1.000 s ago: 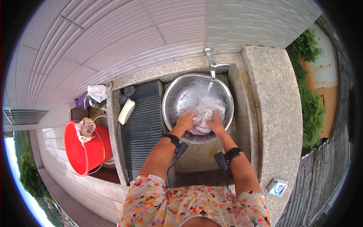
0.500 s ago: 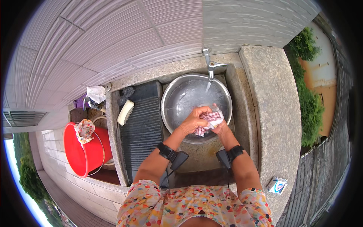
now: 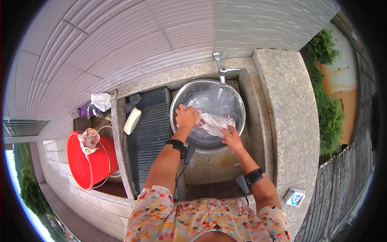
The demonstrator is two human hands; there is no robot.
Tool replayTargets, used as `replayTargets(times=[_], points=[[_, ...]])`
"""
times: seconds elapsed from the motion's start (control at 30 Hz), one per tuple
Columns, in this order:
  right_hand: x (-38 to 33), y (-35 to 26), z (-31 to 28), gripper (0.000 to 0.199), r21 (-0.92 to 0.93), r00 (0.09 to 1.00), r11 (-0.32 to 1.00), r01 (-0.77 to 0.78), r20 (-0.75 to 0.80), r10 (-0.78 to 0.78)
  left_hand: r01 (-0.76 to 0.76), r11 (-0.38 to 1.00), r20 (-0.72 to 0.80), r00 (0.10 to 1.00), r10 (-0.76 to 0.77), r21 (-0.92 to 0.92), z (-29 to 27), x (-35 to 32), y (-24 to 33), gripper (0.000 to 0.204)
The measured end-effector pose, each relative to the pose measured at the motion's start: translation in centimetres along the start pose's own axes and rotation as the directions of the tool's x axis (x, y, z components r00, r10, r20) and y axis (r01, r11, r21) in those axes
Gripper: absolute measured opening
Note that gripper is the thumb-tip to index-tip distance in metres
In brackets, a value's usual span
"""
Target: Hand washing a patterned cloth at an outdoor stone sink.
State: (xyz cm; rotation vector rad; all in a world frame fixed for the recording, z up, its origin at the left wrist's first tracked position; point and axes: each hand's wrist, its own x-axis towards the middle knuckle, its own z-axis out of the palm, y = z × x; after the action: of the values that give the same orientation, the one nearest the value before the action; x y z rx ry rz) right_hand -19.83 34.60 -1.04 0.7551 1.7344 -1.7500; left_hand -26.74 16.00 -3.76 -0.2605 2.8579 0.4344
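A wet white cloth with a reddish check pattern (image 3: pixel 213 122) stretches between my hands over the metal basin (image 3: pixel 242 105). My left hand (image 3: pixel 187 116) grips its left end near the basin's left side. At the right end, the fingers of my right hand (image 3: pixel 231 136) pinch the cloth by the near right rim. Water runs from the tap (image 3: pixel 221 71) into the basin behind the cloth, where the water looks cloudy and rippled. Part of the cloth's lower edge hangs near or in the water; I cannot tell which.
Left of the basin lies a dark ribbed washboard slab (image 3: pixel 147 133) with a pale scrub brush (image 3: pixel 132 121) and a dark mesh scrubber (image 3: pixel 133 101). Further left stands a red bucket (image 3: pixel 76 161) with a patterned cloth (image 3: pixel 88 140) over its rim. A small box (image 3: pixel 294 197) rests on the right ledge.
The bunched cloth has been spread out between my hands. My left hand has moved left and slightly up, my right hand slightly down; the tap still runs.
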Motion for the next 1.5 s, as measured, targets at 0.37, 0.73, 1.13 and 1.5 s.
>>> replayTargets(times=[0.37,0.73,1.13,1.5], points=[[4.9,5.1,1.9,0.080,-0.383,0.894,0.886,0.260,-0.252,-0.371,-0.109,0.980,0.292,0.955,0.057,0.168,4.0,-2.4,1.1,0.074],[7.8,3.7,-1.3,0.069,0.513,0.944,0.805,-0.299,0.284,0.170,0.334,0.104,0.344,0.822,0.454,-0.937,-4.3,-4.2,5.4,0.044],[1.7,0.1,1.5,0.038,0.812,0.955,0.535,-0.231,0.295,-0.035,-0.309,0.710,-0.144,0.948,0.283,-0.633,1.1,-0.6,3.2,0.041],[4.7,5.0,-0.8,0.069,-0.393,0.862,0.830,0.397,-0.152,-0.484,0.010,0.994,0.312,0.949,-0.043,0.107,0.8,-3.6,2.1,0.072]])
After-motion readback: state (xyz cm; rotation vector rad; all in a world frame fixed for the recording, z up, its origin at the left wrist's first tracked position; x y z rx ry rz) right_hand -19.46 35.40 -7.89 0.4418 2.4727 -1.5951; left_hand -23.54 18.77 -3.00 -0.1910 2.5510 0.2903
